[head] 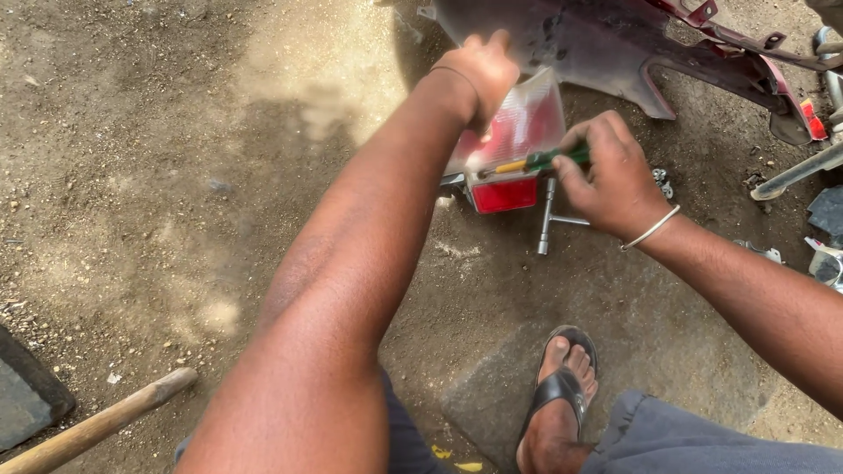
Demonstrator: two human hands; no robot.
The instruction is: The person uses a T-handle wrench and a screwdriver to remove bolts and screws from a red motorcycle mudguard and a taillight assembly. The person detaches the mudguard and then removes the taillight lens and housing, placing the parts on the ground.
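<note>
Lamp between hand and hand

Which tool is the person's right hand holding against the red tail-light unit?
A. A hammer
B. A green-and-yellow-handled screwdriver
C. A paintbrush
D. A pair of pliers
B: the right hand grips a screwdriver with a green and yellow handle, its tip aimed at the red tail-light unit, which the left hand steadies.

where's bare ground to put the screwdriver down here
Bare dirt stretches wide beyond the left forearm, down to the wooden handle. A smaller bare patch lies between the sandalled foot and the right forearm. It is crowded around the tail light, T-shaped wrench, both hands and the maroon body panel.
</note>
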